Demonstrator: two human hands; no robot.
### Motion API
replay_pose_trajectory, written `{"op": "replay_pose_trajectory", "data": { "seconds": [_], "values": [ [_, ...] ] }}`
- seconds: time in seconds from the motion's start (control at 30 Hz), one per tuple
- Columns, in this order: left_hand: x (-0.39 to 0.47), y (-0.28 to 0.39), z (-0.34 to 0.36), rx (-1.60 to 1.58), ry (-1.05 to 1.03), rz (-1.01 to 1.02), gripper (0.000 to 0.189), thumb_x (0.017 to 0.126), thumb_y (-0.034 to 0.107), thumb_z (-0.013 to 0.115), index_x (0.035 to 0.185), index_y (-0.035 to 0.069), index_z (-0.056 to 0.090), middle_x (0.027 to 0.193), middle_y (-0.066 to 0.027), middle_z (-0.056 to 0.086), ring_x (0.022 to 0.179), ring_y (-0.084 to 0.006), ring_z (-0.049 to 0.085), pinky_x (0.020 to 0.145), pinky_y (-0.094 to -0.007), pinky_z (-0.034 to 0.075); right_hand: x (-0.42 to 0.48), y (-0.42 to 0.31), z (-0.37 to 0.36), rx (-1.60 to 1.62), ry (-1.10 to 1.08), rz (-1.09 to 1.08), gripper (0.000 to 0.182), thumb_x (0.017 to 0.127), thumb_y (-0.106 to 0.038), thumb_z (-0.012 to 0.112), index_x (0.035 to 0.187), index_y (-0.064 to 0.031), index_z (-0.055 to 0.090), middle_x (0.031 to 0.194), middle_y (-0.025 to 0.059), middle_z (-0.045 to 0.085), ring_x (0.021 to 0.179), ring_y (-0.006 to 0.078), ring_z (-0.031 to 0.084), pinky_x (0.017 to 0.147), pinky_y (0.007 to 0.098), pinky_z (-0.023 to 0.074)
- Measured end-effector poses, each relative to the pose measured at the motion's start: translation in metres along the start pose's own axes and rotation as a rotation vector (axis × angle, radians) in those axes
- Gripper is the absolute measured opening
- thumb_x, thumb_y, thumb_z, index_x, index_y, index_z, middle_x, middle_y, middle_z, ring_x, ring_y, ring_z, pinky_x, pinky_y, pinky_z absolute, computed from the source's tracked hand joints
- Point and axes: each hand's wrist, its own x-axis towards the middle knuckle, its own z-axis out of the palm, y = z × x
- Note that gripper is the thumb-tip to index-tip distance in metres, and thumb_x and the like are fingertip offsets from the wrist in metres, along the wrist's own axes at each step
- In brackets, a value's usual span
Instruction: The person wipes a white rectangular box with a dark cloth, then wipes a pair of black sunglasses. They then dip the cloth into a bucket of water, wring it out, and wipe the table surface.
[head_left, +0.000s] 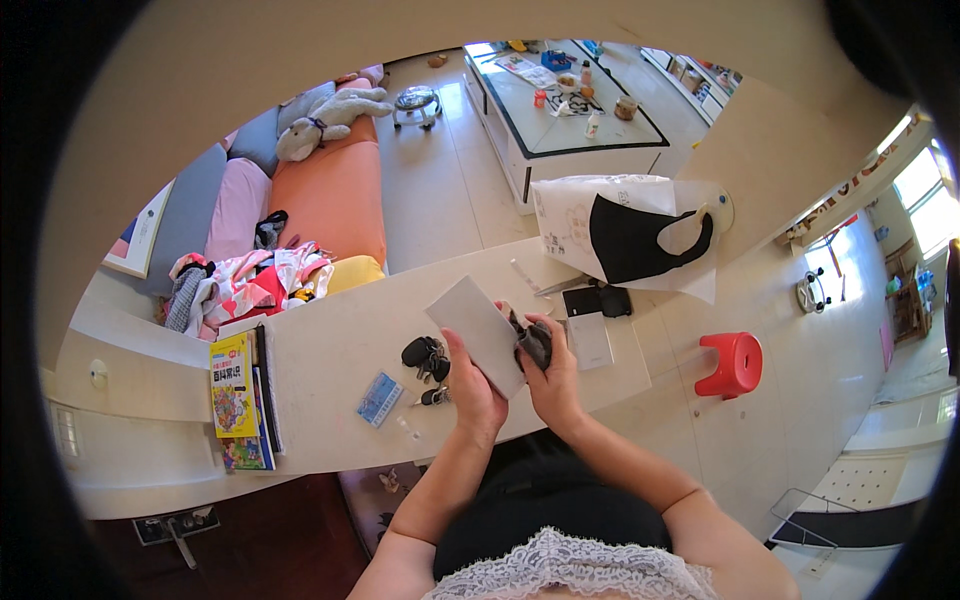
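Note:
My left hand (478, 397) holds a flat white box or panel (472, 326) tilted above the pale counter (322, 352), thumb along its near edge. A crumpled dark grey cloth (535, 344) is gripped in my right hand (559, 382), against the right side of the white piece. To the left of my hands lie a bunch of keys with black fobs (426, 355) and a blue card (379, 399) bearing writing. On the right are a white flat rectangle (590, 341), a black case-like item (583, 301) and what looks like scissors (562, 286).
A white plastic bag (559, 202) and a black face mask (637, 240) hang from a wall hook at the right. Books (234, 386) stand at the counter's left end. Beyond are an orange sofa (330, 195) and a cluttered coffee table (532, 127). A red stool (731, 365) stands right.

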Motion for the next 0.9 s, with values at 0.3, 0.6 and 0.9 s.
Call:
{"op": "replay_pose_trajectory", "data": {
  "seconds": [0.3,0.6,0.9],
  "values": [
    [0.006,0.003,-0.007,0.047,-0.014,0.005,0.066,0.096,0.059,0.031,0.134,0.006,0.041,0.128,-0.0152,0.052,0.111,-0.0237,0.053,0.098,-0.0378,0.042,-0.016,-0.008,0.004,-0.093,-0.054,-0.205,0.077,0.077,-0.01,0.075,0.139,-0.0038,0.032,0.125,0.0193,0.05,0.113,0.0292,0.052,0.096,0.037,0.0418],
    [0.008,0.003,-0.004,-0.002,0.001,-0.005,0.064,0.097,0.059,0.029,0.134,0.007,0.042,0.125,-0.0152,0.053,0.107,-0.0247,0.055,0.097,-0.0382,0.043,-0.009,-0.001,-0.006,0.001,-0.069,-0.145,0.062,0.076,0.003,0.07,0.132,-0.0075,0.044,0.117,0.0128,0.055,0.105,0.021,0.054,0.091,0.0316,0.0438],
    [0.012,-0.001,-0.008,-0.007,0.027,-0.027,0.066,0.097,0.058,0.029,0.132,0.004,0.043,0.124,-0.0146,0.054,0.108,-0.0238,0.055,0.097,-0.0378,0.043,-0.014,-0.005,-0.006,-0.068,-0.131,-0.179,0.073,0.077,-0.006,0.075,0.138,-0.009,0.034,0.12,0.0145,0.052,0.107,0.0217,0.052,0.093,0.0335,0.0433]
  ]
}}
